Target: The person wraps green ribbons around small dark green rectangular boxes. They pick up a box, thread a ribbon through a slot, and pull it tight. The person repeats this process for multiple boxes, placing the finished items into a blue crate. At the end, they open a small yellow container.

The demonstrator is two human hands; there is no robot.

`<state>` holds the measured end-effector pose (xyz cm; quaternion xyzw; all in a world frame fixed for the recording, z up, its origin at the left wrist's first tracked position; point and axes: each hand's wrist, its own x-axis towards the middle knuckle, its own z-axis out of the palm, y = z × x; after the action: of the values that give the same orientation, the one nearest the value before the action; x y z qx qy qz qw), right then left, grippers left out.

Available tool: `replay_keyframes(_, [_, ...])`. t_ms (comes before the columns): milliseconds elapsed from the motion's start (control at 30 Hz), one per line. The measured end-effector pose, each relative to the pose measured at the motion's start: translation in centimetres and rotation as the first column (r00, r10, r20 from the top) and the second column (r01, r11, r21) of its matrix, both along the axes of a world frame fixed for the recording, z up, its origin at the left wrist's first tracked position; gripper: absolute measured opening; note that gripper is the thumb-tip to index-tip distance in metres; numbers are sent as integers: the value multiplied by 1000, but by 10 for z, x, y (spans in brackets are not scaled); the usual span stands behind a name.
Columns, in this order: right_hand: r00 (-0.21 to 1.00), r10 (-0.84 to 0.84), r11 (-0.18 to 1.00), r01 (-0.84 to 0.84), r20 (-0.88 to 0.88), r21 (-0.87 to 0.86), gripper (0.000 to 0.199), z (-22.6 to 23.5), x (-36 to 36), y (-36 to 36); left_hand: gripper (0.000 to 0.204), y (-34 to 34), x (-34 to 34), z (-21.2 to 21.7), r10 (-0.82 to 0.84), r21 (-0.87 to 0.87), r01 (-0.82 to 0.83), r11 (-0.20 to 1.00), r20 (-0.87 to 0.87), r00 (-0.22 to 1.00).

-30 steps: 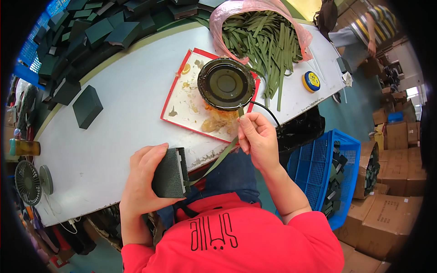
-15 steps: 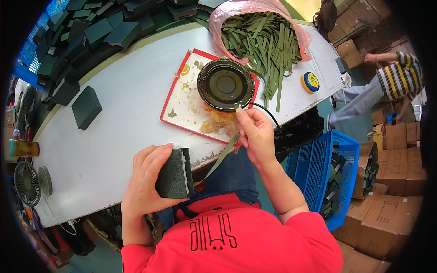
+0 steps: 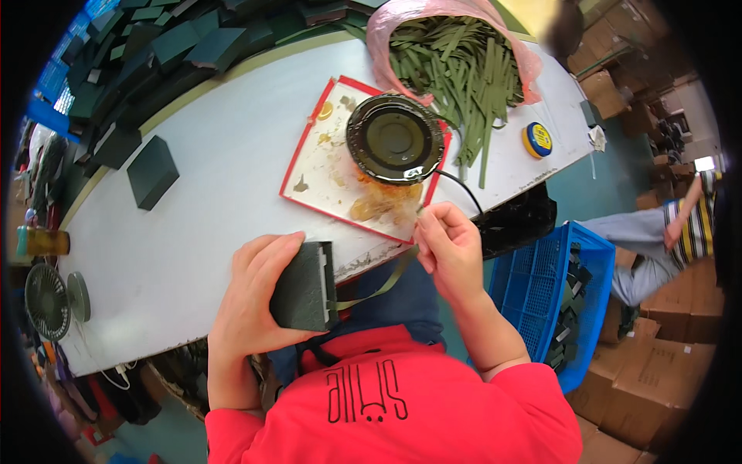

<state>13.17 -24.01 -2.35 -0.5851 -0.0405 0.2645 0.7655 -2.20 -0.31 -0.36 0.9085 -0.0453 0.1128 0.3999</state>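
Nearest the camera, the left hand is wrapped around a dark green box, fingers curled over its far edge and thumb underneath, holding it at the near edge of the white table above the person's lap. An olive green strip runs from the right side of the box up and to the right to the right hand, whose fingertips are pinched shut on the strip's upper end. The strip hangs taut between the two hands, so the box sits down and to the left of the right hand's pinch, the hands well apart.

Just beyond the right hand lies a red-edged tray smeared with amber glue, and on its far right part stands a round black glue pot; a black cord leads from the pot toward the table edge near the right hand. To the right of the person's arm, below the table, is a blue plastic crate with dark pieces in it.

Farther off on the table, a single dark green box lies alone at left. At the far edge a pink plastic bag spills a heap of green strips, with a yellow and blue tape roll to its right. Stacks of dark green boxes fill the far left.
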Motion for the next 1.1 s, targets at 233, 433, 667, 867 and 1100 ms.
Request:
replay_keyframes(233, [919,383,922,-386,-90,-26,11,23,-18,-4,98,-2,15,-2,-119,-141,132,981,96,988])
replay_keyframes(433, [877,465,876,-476,-123,-81,14,22,-12,12,97,-8,18,0,-127,-161,141,977,92,988])
replay_keyframes(667, [862,486,864,-499,-144,-69,15,19,-11,16,98,-10,20,2,-133,-144,145,979,92,987])
replay_keyframes(867, [868,482,863,-494,-116,-105,15,17,-14,20,98,-8,20,2,-142,-141,155,978,97,985])
replay_keyframes(1100, [850,526,819,-507,-1,-267,16,10,-14,22,91,-6,17,1,-140,-74,149,986,115,983])
